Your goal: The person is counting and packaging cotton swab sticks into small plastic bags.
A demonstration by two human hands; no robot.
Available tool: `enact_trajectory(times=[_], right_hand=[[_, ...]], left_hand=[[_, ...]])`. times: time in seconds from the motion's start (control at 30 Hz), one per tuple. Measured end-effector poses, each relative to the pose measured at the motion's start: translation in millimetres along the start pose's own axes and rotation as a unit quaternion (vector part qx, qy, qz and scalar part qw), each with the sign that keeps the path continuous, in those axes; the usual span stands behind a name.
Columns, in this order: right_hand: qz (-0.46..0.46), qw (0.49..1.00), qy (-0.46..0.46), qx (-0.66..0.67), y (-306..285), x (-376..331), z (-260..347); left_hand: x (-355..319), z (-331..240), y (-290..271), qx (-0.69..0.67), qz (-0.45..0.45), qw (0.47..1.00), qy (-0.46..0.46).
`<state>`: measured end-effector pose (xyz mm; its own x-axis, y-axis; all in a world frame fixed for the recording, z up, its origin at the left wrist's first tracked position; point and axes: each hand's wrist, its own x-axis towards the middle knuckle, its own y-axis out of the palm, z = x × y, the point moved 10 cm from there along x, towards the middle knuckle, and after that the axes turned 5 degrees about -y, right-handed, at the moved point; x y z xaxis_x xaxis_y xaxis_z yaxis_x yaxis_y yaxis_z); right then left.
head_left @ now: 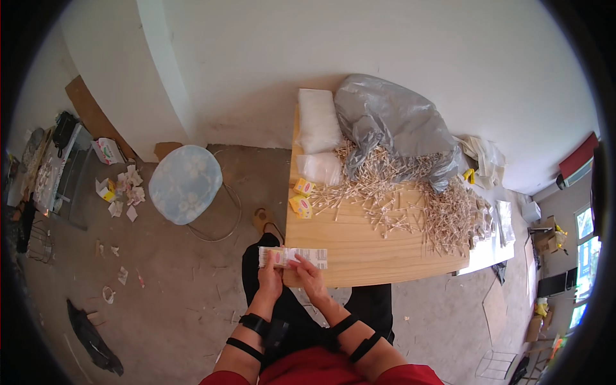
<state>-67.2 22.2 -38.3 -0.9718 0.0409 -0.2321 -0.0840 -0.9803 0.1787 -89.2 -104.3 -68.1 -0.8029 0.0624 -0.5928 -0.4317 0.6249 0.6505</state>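
At the near left corner of the wooden table, a flat clear plastic packet (320, 255) lies across both hands. My left hand (270, 274) grips its left part, with the thumb on top near a small yellow-and-white label. What look like thin cotton swabs show inside at that end. My right hand (312, 280) has its thumb and fingers closed on the packet's middle. Yellow printed cards (300, 206) lie on the table just beyond. Loose cotton swabs (378, 183) spread over the tabletop, with a denser heap (447, 215) at the right.
A large grey plastic bag (398, 112) rests over the swabs at the back of the wooden table (366, 260). Clear plastic bags (319, 122) are stacked at its far left. A round stool (185, 185) with a pale blue cover stands left. Paper scraps (133, 186) litter the floor.
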Motion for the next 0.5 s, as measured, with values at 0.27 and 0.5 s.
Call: enact_trajectory(times=[0.27,0.5], right_hand=[[-0.004,0.987,0.112,0.115,8,7,-4],[0.015,0.982,0.154,0.109,8,12,-2]], left_hand=[[0,-1,0,0.000,0.022,1.000,-0.001],[3,-2,-6,-0.003,0.041,0.999,0.005]])
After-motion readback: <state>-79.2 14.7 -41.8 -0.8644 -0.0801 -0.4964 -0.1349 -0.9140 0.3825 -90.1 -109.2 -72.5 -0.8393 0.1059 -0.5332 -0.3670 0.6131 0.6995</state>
